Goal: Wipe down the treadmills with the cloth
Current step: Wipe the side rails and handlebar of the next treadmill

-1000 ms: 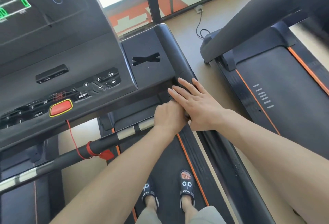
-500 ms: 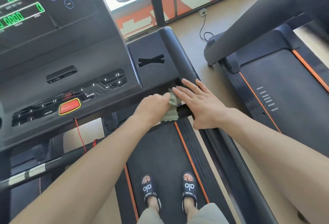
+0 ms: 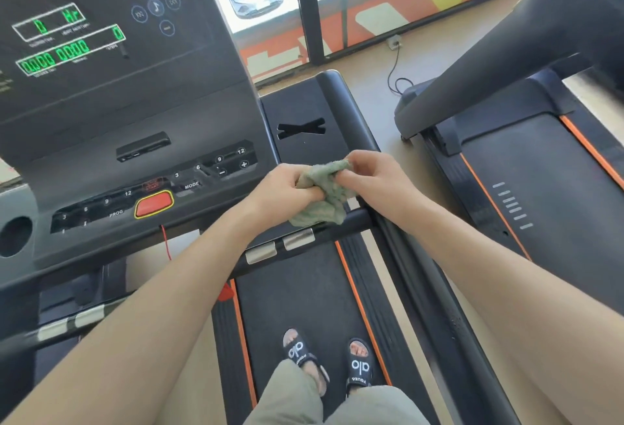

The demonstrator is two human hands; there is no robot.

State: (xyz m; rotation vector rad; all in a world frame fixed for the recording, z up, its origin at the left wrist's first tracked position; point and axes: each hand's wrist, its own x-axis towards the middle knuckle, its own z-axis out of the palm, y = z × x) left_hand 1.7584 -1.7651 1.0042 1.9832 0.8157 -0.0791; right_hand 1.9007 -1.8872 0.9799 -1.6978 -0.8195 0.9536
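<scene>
A: What are the hands doing?

B: Both grip the cloth (image 3: 322,193). The left hand (image 3: 282,193) has its fingers curled into the bunched lower part, and the right hand (image 3: 374,176) pinches the upper edge between thumb and fingertips. The cloth is off every surface, held just above the crossbar (image 3: 351,222) and in front of the near treadmill's console (image 3: 135,167).

A: Why hold it up like that rather than wiping?

B: My guess is they are refolding or turning it to a fresh face. One hand anchors the wad while the other pulls an edge free, which needs the cloth in the air.

A: And around the console?

B: The red stop button (image 3: 153,204) sits on its lower panel, left of the hands, with a red safety cord (image 3: 166,242) hanging below it. Right of the console is the black side tray (image 3: 304,110) with an X-shaped slot. Below, the person's sandalled feet (image 3: 329,362) stand on the belt (image 3: 297,296). A second treadmill (image 3: 540,167) lies well to the right of the console, across a strip of floor.

A: What is left to wipe?

B: I cannot tell from here.
</scene>
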